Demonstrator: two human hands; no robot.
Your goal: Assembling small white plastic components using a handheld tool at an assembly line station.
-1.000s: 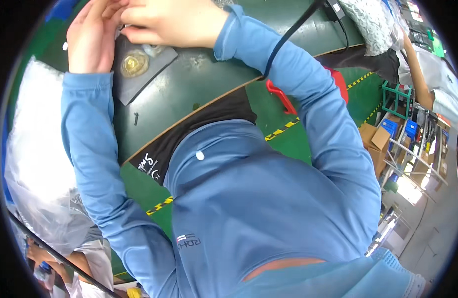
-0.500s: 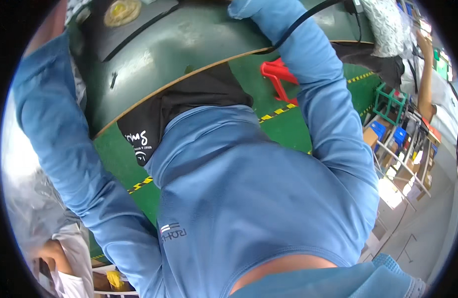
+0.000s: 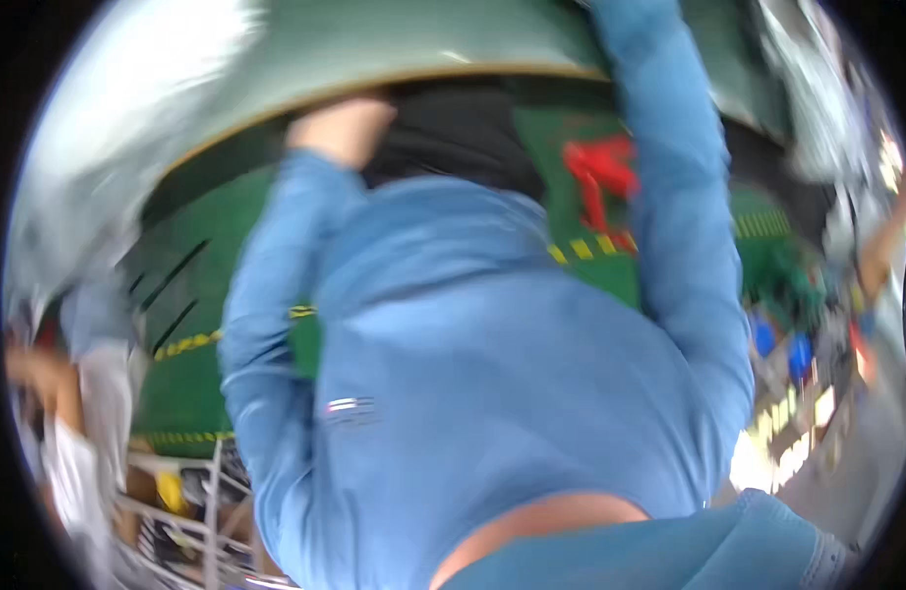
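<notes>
My left hand (image 3: 343, 132), smeared by motion, is at the near edge of the green-topped table (image 3: 394, 44), beside the black cloth over my lap (image 3: 453, 138). How its fingers are set, and whether they hold anything, is too blurred to make out. My right arm, in a blue sleeve (image 3: 674, 128), stretches forward over the table's right part. Its hand lies beyond the top of the picture, hidden from me.
A red plastic stool (image 3: 600, 167) stands on the green floor (image 3: 246, 251) right of my lap. Whitish plastic sheeting (image 3: 128, 108) hangs at the left. Other people's arms (image 3: 50, 379) show at both sides. A white-framed rack (image 3: 212, 506) is at lower left.
My left arm has drawn back from the table's far left to its near edge. My right arm has swung rightward, its cuff leaving the picture. The view has shifted and blurred; the table items are gone from sight.
</notes>
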